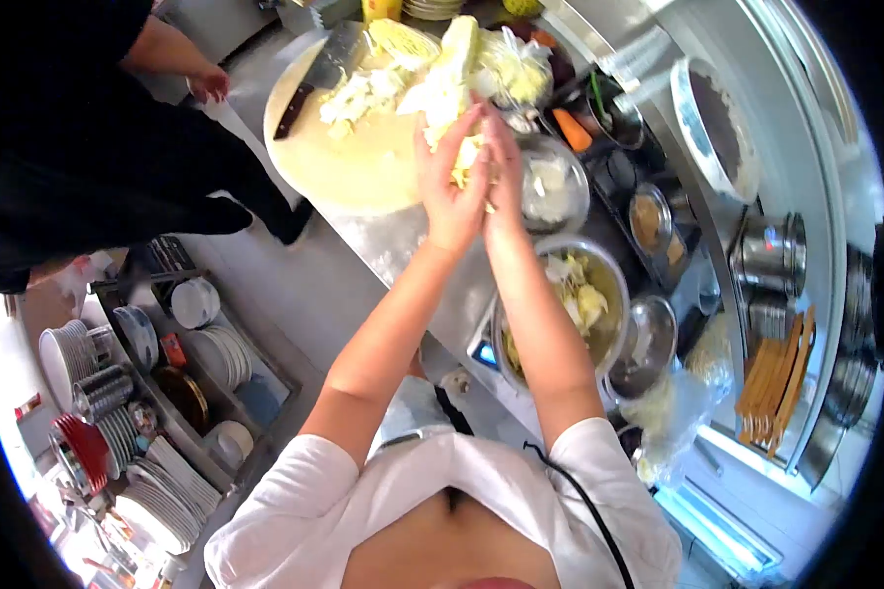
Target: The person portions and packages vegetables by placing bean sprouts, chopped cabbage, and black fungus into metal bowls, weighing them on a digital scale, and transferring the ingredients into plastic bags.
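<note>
Both my hands are cupped together around chopped cabbage (465, 162) at the right edge of the round cutting board (354, 177). My left hand (452, 201) is on the left side of the pieces and my right hand (503, 177) on the right, fingers curved around them. Just beyond them lies a long cabbage piece (454, 64). More chopped cabbage (363, 98) is on the board beside a cleaver (332, 61) with a dark handle. Nearer to me, a metal bowl (621, 285) holds cabbage leaves (581, 299) on a scale (483, 351).
A co-worker (88, 157) stands at the left across the aisle. Racks with stacked plates (162, 501) are at the lower left. Right of my hands are a bowl with white contents (552, 187), a carrot (572, 130) and a metal shelf (805, 363).
</note>
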{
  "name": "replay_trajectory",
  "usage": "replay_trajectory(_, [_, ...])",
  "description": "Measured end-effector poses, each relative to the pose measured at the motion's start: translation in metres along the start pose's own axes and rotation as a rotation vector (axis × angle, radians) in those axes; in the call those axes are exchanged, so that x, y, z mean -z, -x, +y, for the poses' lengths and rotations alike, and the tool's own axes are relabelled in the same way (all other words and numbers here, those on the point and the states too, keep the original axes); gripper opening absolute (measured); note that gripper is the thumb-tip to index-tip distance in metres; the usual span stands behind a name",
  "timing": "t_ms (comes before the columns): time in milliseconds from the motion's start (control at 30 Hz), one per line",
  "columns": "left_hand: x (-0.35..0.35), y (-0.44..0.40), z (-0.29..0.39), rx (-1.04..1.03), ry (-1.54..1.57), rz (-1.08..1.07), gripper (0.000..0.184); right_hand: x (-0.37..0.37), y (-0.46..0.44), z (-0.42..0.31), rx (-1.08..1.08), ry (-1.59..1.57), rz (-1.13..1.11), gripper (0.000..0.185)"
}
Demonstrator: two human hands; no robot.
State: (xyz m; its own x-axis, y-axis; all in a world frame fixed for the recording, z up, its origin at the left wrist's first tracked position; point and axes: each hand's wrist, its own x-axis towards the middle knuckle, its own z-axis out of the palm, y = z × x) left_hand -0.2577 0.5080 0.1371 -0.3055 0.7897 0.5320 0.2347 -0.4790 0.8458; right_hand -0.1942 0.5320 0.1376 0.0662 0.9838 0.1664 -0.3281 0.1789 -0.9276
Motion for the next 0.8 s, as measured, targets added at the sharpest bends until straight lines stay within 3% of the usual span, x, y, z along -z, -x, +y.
replay_trajectory(33, [-0.003,0.011,0.026,0.013,0.053,-0.021,0.042,0.007,0.019,-0.019,-0.019,0.005,0.045,0.043])
replay_trajectory(67, [-0.01,0.027,0.033,0.008,0.093,-0.055,0.042,0.025,0.03,-0.026,0.126,0.206,0.041,0.046])
replay_trajectory(133, [-0.023,0.056,0.064,0.008,0.147,-0.1,0.042,0.049,0.065,-0.054,0.196,0.307,0.122,0.047])
replay_trajectory(167, [-0.027,0.07,0.077,-0.014,0.177,-0.151,0.041,0.061,0.086,-0.063,0.161,0.385,0.231,0.048])
replay_trajectory(400, [-0.06,0.187,0.106,0.151,0.294,-0.455,0.038,0.144,0.194,-0.075,-0.026,-0.056,0.437,0.046])
replay_trajectory(467, [-0.067,0.206,0.093,0.209,0.275,-0.537,0.037,0.156,0.214,-0.071,-0.082,0.007,0.575,0.044])
replay_trajectory(633, [-0.067,0.21,0.089,0.386,0.059,-0.71,0.038,0.193,0.221,-0.057,-0.302,-0.054,0.588,0.043])
replay_trajectory(667, [-0.066,0.207,0.087,0.267,-0.043,-0.659,0.035,0.194,0.22,-0.059,-0.306,-0.042,0.589,0.042])
replay_trajectory(800, [-0.062,0.191,0.07,0.118,-0.272,-0.537,0.029,0.225,0.226,-0.068,-0.181,0.295,0.398,0.037])
